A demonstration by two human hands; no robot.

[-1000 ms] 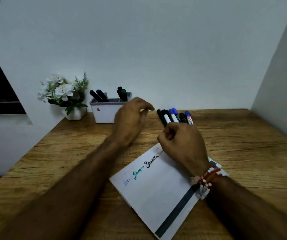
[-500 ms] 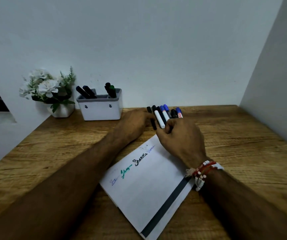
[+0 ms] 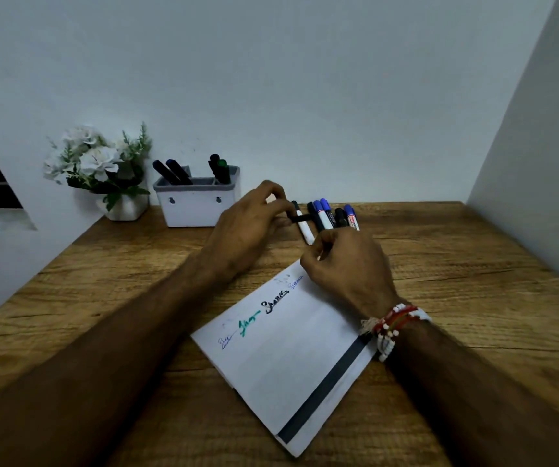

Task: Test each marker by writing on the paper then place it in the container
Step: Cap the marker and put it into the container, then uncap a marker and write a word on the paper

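A white paper [image 3: 291,352] with blue, green and black scribbles lies on the wooden desk. Just beyond its far corner my right hand [image 3: 347,267] grips the lower end of a white-bodied marker with a black tip end [image 3: 305,230]. My left hand [image 3: 249,227] pinches a short black piece [image 3: 300,218], apparently the cap, lying across that marker. Several more markers with black and blue caps [image 3: 333,215] lie side by side behind my right hand. The white container [image 3: 197,207] stands at the back left with several markers standing in it.
A white pot of white flowers [image 3: 99,170] stands left of the container by the wall. A side wall [image 3: 534,163] bounds the desk on the right. The desk's left edge [image 3: 52,264] runs diagonally.
My right hand has lifted the white marker out of the row. My left hand came back from the container side and closed its fingertips on the black piece at the marker.
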